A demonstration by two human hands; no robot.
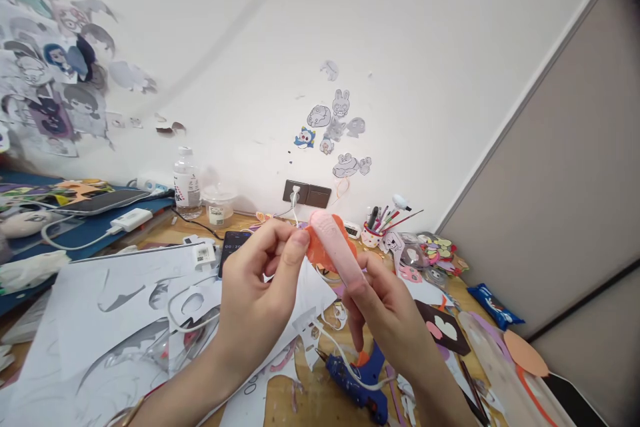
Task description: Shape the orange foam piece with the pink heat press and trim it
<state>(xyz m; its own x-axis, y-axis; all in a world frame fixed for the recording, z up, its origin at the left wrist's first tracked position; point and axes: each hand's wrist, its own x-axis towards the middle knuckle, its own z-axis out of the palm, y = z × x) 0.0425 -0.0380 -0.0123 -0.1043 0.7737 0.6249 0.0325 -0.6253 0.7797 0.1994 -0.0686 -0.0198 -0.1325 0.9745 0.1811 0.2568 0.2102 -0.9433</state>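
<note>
Between my two hands, above the table, is an orange cut-out piece [320, 250] with a scalloped edge. A pale pink strip [334, 245] with a rounded end lies slantwise over it. My left hand [273, 280] pinches the orange piece at its left edge between thumb and fingertips. My right hand [383, 300] grips the lower end of the pink strip, thumb on top; its fingers behind are partly hidden. Below my right hand, a blue glue gun [357, 383] lies on the table with its white cord across it.
White paper sheets with cut-outs [125, 307] cover the left side. At the back stand a water bottle [187, 183], a plastic tub [219, 203] and a pen cup [371, 235]. A phone [233, 245] lies behind my left hand. Paper scraps and a blue packet [495, 305] are at right.
</note>
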